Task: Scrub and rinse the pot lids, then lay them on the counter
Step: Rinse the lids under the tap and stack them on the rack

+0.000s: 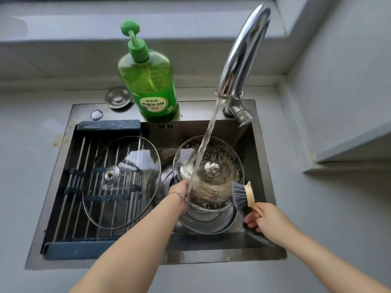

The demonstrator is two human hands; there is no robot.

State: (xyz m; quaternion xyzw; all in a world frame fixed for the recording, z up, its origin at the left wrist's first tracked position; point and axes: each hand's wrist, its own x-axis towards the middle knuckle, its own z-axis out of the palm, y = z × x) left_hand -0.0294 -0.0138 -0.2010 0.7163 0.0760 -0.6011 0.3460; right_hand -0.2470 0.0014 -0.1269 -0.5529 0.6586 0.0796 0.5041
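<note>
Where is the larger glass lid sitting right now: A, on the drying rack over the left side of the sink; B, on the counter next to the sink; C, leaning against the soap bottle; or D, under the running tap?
A: the larger glass lid lies flat on the drying rack over the left of the sink; the smaller lid is under the water.

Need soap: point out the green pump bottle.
Head view, top centre: the green plastic pump bottle stands on the steel sink's back ledge, left of the chrome tap.
</note>
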